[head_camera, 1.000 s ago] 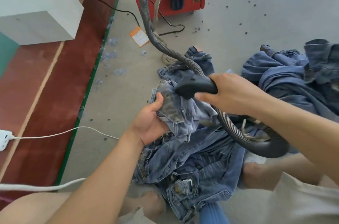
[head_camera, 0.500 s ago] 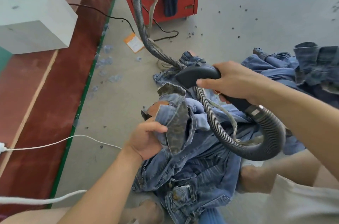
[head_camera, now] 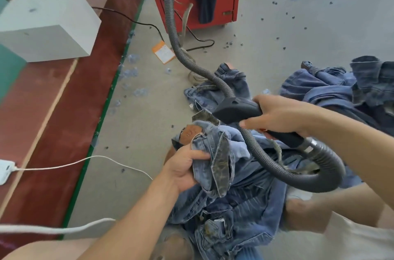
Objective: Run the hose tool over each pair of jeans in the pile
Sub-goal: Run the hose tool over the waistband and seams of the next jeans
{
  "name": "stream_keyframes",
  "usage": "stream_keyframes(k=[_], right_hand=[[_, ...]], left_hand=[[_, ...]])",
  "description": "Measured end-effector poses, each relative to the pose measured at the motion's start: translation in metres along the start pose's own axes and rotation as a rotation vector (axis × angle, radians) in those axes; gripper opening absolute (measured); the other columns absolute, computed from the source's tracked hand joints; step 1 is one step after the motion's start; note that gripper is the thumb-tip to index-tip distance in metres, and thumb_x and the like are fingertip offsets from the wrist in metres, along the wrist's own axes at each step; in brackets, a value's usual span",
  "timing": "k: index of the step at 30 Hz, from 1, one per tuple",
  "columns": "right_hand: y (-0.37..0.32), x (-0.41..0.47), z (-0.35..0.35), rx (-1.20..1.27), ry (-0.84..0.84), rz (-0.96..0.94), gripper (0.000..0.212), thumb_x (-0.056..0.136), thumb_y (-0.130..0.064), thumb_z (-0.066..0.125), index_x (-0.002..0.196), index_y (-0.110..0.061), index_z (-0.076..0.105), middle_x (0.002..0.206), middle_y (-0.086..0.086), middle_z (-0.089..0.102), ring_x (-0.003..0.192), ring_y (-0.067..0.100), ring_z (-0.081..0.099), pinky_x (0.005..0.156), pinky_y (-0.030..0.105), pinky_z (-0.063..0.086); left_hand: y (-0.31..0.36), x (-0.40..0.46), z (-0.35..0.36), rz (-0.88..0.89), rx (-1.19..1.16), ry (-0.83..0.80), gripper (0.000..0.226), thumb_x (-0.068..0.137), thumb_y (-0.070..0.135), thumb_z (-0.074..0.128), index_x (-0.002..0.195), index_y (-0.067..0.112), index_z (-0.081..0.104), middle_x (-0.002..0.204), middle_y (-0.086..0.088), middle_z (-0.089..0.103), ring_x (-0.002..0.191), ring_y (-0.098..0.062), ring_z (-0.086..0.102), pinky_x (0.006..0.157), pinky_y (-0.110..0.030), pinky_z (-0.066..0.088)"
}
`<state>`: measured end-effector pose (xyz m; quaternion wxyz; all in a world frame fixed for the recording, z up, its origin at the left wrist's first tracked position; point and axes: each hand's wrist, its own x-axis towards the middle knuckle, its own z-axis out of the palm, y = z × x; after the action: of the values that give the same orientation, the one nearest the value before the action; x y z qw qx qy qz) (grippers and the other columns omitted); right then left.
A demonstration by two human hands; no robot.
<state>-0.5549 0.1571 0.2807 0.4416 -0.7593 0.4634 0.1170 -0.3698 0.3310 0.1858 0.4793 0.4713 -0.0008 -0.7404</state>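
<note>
Crowded near and right, open floor far right

Jeans (head_camera: pixel 234 206) fill the near centre, with a second heap (head_camera: pixel 332 89) at right and a bare strip of floor (head_camera: pixel 266 51) between them. The hose (head_camera: pixel 177 42) crosses the centre from the red cabinet (head_camera: pixel 226 4) at far, then loops over the near jeans. A black cord (head_camera: pixel 149 25) and white cable (head_camera: pixel 85 160) trail across the left floor beside the red ledge (head_camera: pixel 64 110), which carries a white block (head_camera: pixel 49 25).
</note>
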Motion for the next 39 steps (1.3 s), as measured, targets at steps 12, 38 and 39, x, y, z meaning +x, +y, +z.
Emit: stream_keyframes(k=[12, 38, 39], right_hand=[[-0.006, -0.014, -0.006, -0.093, -0.112, -0.060, 0.026, 0.089, -0.045, 0.077, 0.087, -0.022, 0.065, 0.060, -0.002, 0.071, 0.050, 0.015, 0.066, 0.051, 0.026, 0.054], [0.005, 0.009, -0.011, 0.343, 0.240, 0.055, 0.031, 0.091, -0.035, 0.077, 0.095, -0.005, 0.069, 0.064, 0.007, 0.067, 0.052, 0.021, 0.062, 0.059, 0.038, 0.058], [0.007, 0.010, -0.014, 0.414, 0.259, 0.078, 0.032, 0.091, -0.034, 0.078, 0.096, -0.003, 0.069, 0.066, 0.009, 0.069, 0.053, 0.022, 0.062, 0.060, 0.038, 0.058]], left_hand=[[0.001, 0.017, 0.002, -0.006, -0.125, 0.085, 0.058, 0.093, 0.052, 0.063, 0.125, 0.005, 0.073, 0.130, -0.023, 0.068, 0.120, -0.041, 0.065, 0.109, -0.057, 0.048], [-0.004, 0.010, 0.000, 0.282, -0.094, 0.027, 0.034, 0.084, -0.007, 0.057, 0.111, 0.001, 0.077, 0.116, -0.023, 0.073, 0.105, -0.036, 0.072, 0.094, -0.049, 0.059], [-0.003, 0.010, 0.001, 0.267, -0.103, 0.039, 0.039, 0.083, -0.007, 0.056, 0.117, -0.001, 0.074, 0.121, -0.025, 0.071, 0.109, -0.040, 0.070, 0.097, -0.051, 0.057]])
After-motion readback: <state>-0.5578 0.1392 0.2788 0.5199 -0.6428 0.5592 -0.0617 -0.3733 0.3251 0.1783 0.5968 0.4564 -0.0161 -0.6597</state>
